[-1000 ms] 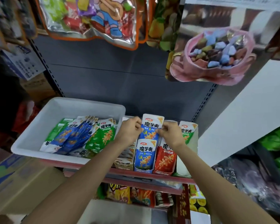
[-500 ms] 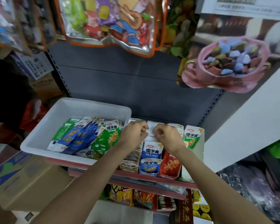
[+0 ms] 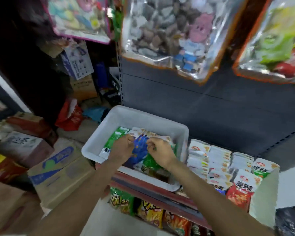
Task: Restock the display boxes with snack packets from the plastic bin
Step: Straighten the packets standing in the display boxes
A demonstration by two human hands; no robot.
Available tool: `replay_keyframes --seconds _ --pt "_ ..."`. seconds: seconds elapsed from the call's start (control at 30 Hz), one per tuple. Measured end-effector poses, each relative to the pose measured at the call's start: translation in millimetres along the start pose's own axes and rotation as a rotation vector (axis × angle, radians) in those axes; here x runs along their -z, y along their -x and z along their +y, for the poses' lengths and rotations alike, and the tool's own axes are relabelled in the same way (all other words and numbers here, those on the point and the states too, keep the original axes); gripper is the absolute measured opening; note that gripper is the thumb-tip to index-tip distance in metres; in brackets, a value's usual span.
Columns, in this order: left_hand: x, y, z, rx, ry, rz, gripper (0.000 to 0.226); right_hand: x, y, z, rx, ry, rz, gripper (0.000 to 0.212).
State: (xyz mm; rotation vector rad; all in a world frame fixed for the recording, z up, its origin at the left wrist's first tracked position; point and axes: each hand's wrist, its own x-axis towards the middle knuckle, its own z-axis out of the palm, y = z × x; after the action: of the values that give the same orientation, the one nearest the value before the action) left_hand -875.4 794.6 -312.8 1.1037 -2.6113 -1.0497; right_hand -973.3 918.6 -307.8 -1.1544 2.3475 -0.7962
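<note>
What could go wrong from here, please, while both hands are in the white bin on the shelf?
The white bin appears to overhang the shelf edge; pressing on its near side might tip it. The left hand and right hand are on the fanned blue packets, so a loose grasp could drop some. The display boxes look nearly full, so forcing more in may crumple packets.

Your plastic bin (image 3: 144,119) sits on the shelf (image 3: 153,187), and both your hands are inside it, left hand (image 3: 122,149) and right hand (image 3: 161,151) side by side on the snack packets (image 3: 140,149). Just to the bin's right on the same shelf stand the display boxes (image 3: 220,166), packets upright in rows. Below the shelf's front edge lie more bags (image 3: 148,212). Left of the bin, cardboard boxes (image 3: 58,169) are stacked lower down. Hanging bags (image 3: 174,36) dangle above, behind the bin.
</note>
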Motion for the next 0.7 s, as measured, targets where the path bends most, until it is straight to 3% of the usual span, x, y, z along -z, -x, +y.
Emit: replay_keyframes --seconds 0.2,0.33,0.4,0.57,0.7 --pt "11 -40 -64 0.091 -0.105 -0.220 0.026 -59 -44 -24 -0.090 0.159 -0.289 0.055" --pt "11 -57 -69 0.129 -0.155 -0.349 0.030 -72 -55 -27 -0.194 0.295 -0.399 0.049" --pt "9 -63 -71 0.164 -0.154 -0.357 0.024 -74 -55 -27 -0.236 0.330 -0.406 0.049" --pt "5 -73 -72 0.226 -0.233 -0.244 0.048 -74 -51 -26 -0.277 0.242 -0.355 0.050" --pt "6 -70 -68 0.192 0.012 -0.212 0.024 -68 -51 -26 -0.362 0.031 -0.283 0.042"
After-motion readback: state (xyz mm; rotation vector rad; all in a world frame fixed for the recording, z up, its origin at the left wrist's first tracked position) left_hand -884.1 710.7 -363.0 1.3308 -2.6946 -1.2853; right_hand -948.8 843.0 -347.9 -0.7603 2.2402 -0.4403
